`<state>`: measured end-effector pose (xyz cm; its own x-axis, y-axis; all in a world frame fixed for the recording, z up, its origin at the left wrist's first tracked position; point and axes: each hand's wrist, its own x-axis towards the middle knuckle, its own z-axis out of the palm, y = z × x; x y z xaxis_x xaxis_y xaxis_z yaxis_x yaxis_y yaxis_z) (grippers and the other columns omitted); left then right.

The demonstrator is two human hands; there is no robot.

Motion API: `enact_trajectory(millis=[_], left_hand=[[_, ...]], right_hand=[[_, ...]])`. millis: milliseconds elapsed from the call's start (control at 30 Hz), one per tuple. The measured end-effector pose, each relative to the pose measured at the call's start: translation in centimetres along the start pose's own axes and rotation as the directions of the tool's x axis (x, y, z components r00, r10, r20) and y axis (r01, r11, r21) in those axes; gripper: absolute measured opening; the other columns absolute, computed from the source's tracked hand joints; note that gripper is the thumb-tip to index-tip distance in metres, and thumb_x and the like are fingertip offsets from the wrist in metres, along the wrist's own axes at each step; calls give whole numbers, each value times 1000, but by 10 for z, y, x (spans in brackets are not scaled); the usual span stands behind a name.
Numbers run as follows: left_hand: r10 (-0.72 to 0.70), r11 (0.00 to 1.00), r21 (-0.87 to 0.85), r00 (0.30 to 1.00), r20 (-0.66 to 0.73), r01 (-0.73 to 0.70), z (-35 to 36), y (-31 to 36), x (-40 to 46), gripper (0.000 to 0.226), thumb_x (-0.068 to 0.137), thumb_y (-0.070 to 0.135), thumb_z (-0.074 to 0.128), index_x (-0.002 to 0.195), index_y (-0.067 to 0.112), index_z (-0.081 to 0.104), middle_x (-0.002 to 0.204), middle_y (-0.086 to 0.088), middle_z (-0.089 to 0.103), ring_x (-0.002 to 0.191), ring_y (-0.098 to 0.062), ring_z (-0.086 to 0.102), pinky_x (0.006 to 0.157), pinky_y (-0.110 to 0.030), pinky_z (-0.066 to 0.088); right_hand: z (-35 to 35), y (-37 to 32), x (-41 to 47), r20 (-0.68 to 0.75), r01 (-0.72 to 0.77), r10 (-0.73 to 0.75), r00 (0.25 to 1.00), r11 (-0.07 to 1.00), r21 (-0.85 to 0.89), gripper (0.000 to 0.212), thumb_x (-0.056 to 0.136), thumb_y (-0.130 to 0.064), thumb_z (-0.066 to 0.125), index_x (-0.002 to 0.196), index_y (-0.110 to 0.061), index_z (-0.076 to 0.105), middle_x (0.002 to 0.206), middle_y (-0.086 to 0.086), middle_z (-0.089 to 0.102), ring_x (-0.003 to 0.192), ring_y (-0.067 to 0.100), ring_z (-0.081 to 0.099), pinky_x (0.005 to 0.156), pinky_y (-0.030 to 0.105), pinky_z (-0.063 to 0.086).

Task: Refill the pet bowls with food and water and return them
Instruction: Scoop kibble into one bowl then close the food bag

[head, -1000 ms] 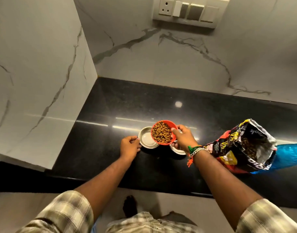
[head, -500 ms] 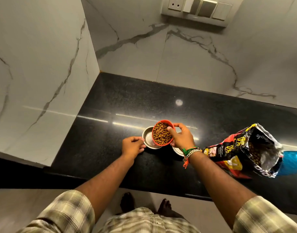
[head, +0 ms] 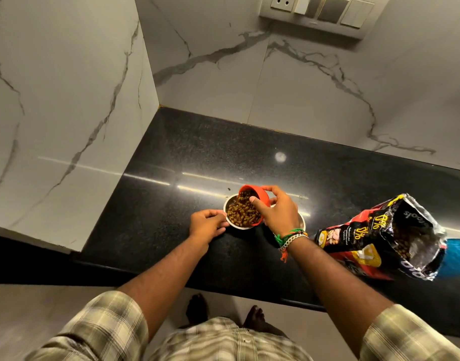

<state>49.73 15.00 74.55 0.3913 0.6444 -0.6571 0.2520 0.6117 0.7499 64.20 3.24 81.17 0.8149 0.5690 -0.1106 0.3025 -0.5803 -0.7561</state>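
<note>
A steel pet bowl [head: 230,204] sits on the black counter [head: 197,152] near its front edge. My left hand [head: 206,225] grips the bowl's near left rim. My right hand [head: 278,211] holds an orange cup [head: 258,195] tipped steeply over that bowl, and brown kibble [head: 243,213] is pouring from it into the bowl. A second steel bowl [head: 301,220] lies just right of the first, mostly hidden behind my right hand and wrist.
An open black-and-red pet food bag [head: 380,238] lies on the counter at the right, mouth facing right, with a blue object [head: 457,254] behind it. Marble walls close the left and back. A switch panel [head: 317,11] is on the back wall. One stray kibble [head: 228,189] lies beyond the bowl.
My right hand has tipped the orange cup from nearly level to steeply tilted, and the kibble now spills into the left bowl. My left hand stays on that bowl.
</note>
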Motion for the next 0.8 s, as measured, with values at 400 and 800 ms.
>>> enact_trajectory(millis=[400, 800], left_hand=[[-7, 1000, -6, 1000, 24, 7, -1, 2, -2, 8, 94, 5, 69, 91, 11, 73, 82, -7, 76, 67, -10, 71, 63, -19, 59], [-24, 1000, -19, 999, 24, 24, -2, 3, -1, 10, 93, 6, 70, 87, 13, 73, 80, -6, 76, 65, -8, 71, 62, -19, 59]], right_hand=[[3, 5, -1, -68, 41, -45, 997, 998, -57, 45, 82, -57, 77, 120, -34, 67, 93, 3, 70, 91, 21, 66, 79, 39, 57], [5, 5, 0, -90, 106, -113, 989, 991, -79, 49, 83, -54, 78, 126, -33, 66, 110, 3, 68, 100, 14, 59, 78, 27, 39]])
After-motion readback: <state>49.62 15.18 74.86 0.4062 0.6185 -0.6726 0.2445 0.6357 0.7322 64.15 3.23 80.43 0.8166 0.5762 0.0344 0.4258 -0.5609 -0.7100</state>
